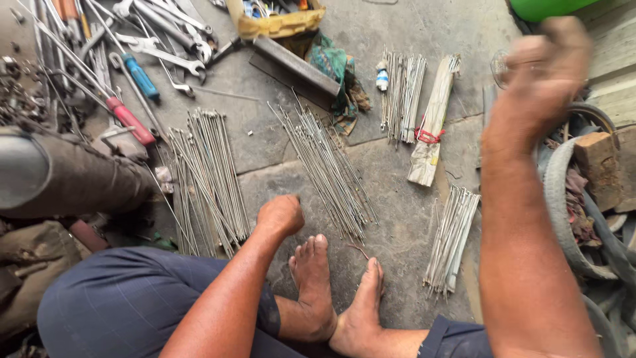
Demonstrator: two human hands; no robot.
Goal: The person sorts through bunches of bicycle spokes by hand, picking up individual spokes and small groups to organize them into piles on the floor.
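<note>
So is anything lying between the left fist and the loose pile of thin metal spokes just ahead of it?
Nothing visible does. The left hand rests closed on bare grey stone floor, between two loose piles of thin metal spokes, with only open floor up to them. The right hand is raised and blurred.

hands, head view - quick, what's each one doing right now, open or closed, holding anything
Left hand: closed in a fist, knuckles on the concrete floor, nothing visibly held.
Right hand: raised, motion-blurred; cannot tell.

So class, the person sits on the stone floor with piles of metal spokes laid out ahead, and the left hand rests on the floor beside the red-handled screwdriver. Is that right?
Not quite. The head view shows the left hand on the floor between two spoke piles, close to the bare feet. The red-handled screwdriver lies farther up among the tools. The rest holds.
</note>
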